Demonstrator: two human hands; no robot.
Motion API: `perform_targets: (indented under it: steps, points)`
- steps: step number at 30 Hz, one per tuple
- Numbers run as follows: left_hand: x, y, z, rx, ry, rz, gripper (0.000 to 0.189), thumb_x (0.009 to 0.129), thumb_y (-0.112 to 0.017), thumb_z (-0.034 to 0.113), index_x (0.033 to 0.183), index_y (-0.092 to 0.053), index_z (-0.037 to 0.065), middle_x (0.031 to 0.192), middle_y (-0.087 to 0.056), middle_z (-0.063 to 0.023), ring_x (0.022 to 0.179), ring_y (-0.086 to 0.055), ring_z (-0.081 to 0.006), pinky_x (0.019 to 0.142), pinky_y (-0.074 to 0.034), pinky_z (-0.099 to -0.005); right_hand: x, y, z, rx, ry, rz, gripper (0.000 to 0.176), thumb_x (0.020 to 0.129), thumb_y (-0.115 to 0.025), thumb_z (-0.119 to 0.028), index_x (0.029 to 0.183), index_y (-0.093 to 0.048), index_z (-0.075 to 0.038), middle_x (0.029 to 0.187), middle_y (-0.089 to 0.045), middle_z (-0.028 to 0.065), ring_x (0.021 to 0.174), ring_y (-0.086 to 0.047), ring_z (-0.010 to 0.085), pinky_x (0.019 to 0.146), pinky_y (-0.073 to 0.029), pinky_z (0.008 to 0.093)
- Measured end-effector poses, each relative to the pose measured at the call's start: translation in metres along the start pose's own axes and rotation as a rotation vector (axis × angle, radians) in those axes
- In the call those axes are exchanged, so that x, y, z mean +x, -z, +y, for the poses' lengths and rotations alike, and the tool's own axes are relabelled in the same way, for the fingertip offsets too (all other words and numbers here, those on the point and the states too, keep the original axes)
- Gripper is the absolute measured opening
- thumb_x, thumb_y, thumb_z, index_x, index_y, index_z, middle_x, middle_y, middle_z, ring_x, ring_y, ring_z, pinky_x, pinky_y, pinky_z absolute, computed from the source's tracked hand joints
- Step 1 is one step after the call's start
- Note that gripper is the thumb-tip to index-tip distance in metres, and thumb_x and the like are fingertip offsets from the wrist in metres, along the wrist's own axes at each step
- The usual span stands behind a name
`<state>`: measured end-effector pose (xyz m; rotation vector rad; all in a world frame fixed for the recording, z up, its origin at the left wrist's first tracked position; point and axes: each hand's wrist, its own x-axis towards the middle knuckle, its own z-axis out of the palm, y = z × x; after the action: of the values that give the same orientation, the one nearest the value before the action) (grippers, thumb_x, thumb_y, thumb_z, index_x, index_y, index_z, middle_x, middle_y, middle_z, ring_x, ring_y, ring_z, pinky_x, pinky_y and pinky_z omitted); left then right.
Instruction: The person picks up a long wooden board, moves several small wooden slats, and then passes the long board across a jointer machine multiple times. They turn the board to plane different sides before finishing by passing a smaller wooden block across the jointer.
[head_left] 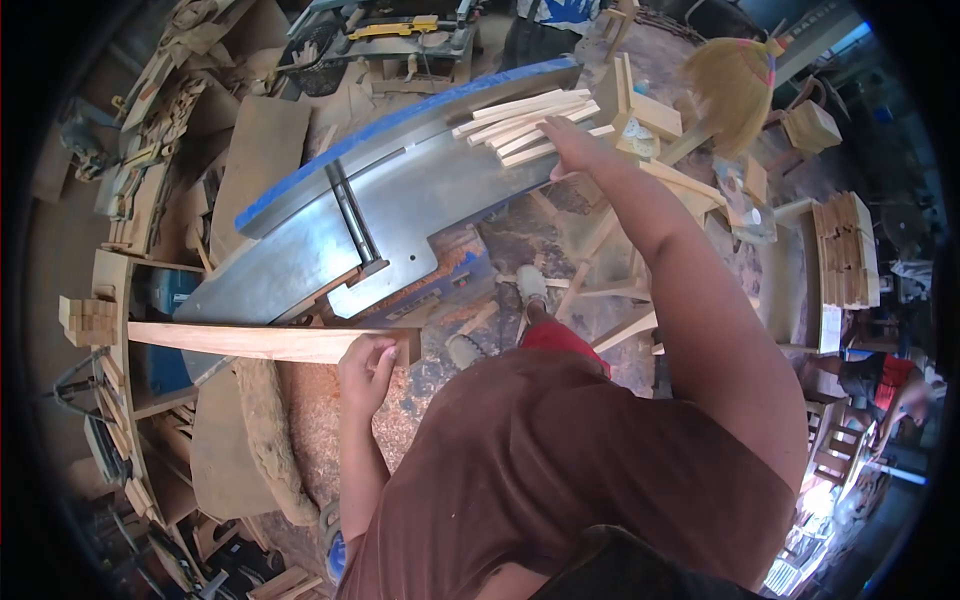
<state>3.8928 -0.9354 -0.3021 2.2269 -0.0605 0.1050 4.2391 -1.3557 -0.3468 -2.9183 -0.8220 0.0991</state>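
My left hand (367, 372) is closed around the near end of a long wooden board (250, 341). The board stretches left to a wooden shelf frame. On the right, my right hand (575, 147) reaches out to a bundle of thin wooden strips (525, 122) and has its fingers on the ends of several. The strips lie side by side on the metal table of a jointer (300, 235), against its blue-edged fence (400, 118). My right fingertips are partly hidden among the strips.
Wood shavings (335, 430) cover the floor below the board. A straw broom (732, 90) and wooden frame pieces (640, 110) stand at upper right. Stacked wood blocks (848, 250) sit at far right, where another person (880, 385) is visible. A shelf frame (112, 280) stands left.
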Motion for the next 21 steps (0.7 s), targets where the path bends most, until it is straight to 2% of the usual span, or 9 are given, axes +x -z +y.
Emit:
perform_targets:
  steps: [6, 8, 10, 11, 12, 15, 16, 19, 21]
  points:
    - [0.015, -0.016, 0.026, 0.048, 0.142, 0.12, 0.011, 0.084, -0.07, 0.005, 0.093, -0.067, 0.0, 0.087, -0.068, -0.0161, 0.084, -0.067, -0.0311, 0.077, -0.051, -0.0362, 0.085, -0.002, 0.08, -0.043, 0.134, -0.189, 0.119, 0.046, -0.094, -0.025, 0.146, -0.035, -0.002, 0.156, -0.03, 0.0234, 0.146, -0.026, 0.0374, 0.119, -0.028, 0.0416]
    - [0.024, -0.027, 0.041, 0.077, 0.223, 0.107, 0.01, 0.084, -0.069, 0.005, 0.093, -0.067, 0.0, 0.086, -0.067, -0.0157, 0.082, -0.066, -0.0309, 0.076, -0.051, -0.0359, 0.105, -0.015, 0.103, -0.016, 0.192, -0.156, 0.122, 0.043, -0.095, -0.027, 0.146, -0.035, -0.001, 0.153, -0.034, 0.0235, 0.144, -0.029, 0.0383, 0.118, -0.028, 0.042]
    - [0.037, -0.039, 0.061, 0.107, 0.225, 0.099, 0.01, 0.084, -0.069, 0.005, 0.092, -0.067, 0.0, 0.086, -0.067, -0.0155, 0.082, -0.066, -0.0308, 0.075, -0.051, -0.0359, 0.117, -0.027, 0.12, 0.09, 0.322, -0.151, 0.121, 0.042, -0.096, -0.03, 0.144, -0.038, 0.0, 0.143, -0.044, 0.0193, 0.135, -0.039, 0.0369, 0.11, -0.036, 0.0429]
    - [0.044, -0.044, 0.07, 0.13, 0.202, 0.077, 0.009, 0.085, -0.069, 0.004, 0.092, -0.067, 0.0, 0.086, -0.067, -0.0153, 0.081, -0.066, -0.0307, 0.075, -0.051, -0.0359, 0.12, -0.032, 0.123, 0.066, 0.363, -0.091, 0.12, 0.041, -0.096, -0.036, 0.141, -0.041, 0.001, 0.132, -0.05, 0.0187, 0.127, -0.044, 0.0378, 0.104, -0.039, 0.0456]
    - [0.051, -0.051, 0.076, 0.14, 0.217, 0.084, 0.009, 0.085, -0.069, 0.004, 0.092, -0.067, 0.0, 0.086, -0.067, -0.0153, 0.081, -0.066, -0.0307, 0.075, -0.051, -0.0359, 0.122, -0.031, 0.123, 0.077, 0.38, -0.093, 0.12, 0.041, -0.096, -0.036, 0.141, -0.041, 0.001, 0.132, -0.05, 0.0187, 0.127, -0.044, 0.0378, 0.104, -0.039, 0.0456]
    - [0.07, -0.064, 0.087, 0.092, 0.258, 0.074, 0.009, 0.085, -0.069, 0.004, 0.092, -0.067, 0.0, 0.087, -0.067, -0.0147, 0.082, -0.066, -0.0306, 0.074, -0.051, -0.036, 0.121, -0.017, 0.118, 0.105, 0.314, -0.32, 0.11, 0.047, -0.093, -0.039, 0.138, -0.046, 0.001, 0.128, -0.05, 0.0195, 0.126, -0.044, 0.0382, 0.103, -0.039, 0.047]
    - [0.075, -0.068, 0.086, 0.101, 0.257, 0.063, 0.009, 0.085, -0.069, 0.004, 0.093, -0.066, 0.0, 0.088, -0.067, -0.0143, 0.082, -0.066, -0.03, 0.074, -0.051, -0.0358, 0.123, -0.026, 0.123, 0.113, 0.323, -0.323, 0.11, 0.047, -0.093, -0.039, 0.138, -0.046, 0.001, 0.128, -0.05, 0.0195, 0.126, -0.044, 0.0382, 0.103, -0.039, 0.047]
    - [0.097, -0.074, 0.1, 0.107, 0.268, 0.059, 0.01, 0.086, -0.07, 0.004, 0.094, -0.066, 0.0, 0.089, -0.068, -0.0138, 0.083, -0.066, -0.0288, 0.075, -0.052, -0.0352, 0.119, -0.052, 0.137, 0.229, 0.4, -0.272, 0.114, 0.05, -0.092, -0.037, 0.144, -0.039, -0.001, 0.13, -0.05, 0.0207, 0.125, -0.044, 0.0374, 0.105, -0.038, 0.0457]
    - [0.104, -0.077, 0.101, 0.116, 0.245, 0.071, 0.01, 0.086, -0.07, 0.003, 0.095, -0.066, 0.0, 0.091, -0.068, -0.0138, 0.084, -0.067, -0.0271, 0.073, -0.052, -0.0335, 0.105, -0.054, 0.135, 0.26, 0.455, -0.146, 0.124, 0.051, -0.092, -0.036, 0.152, -0.028, -0.006, 0.135, -0.047, 0.0212, 0.129, -0.042, 0.0375, 0.106, -0.036, 0.0497]
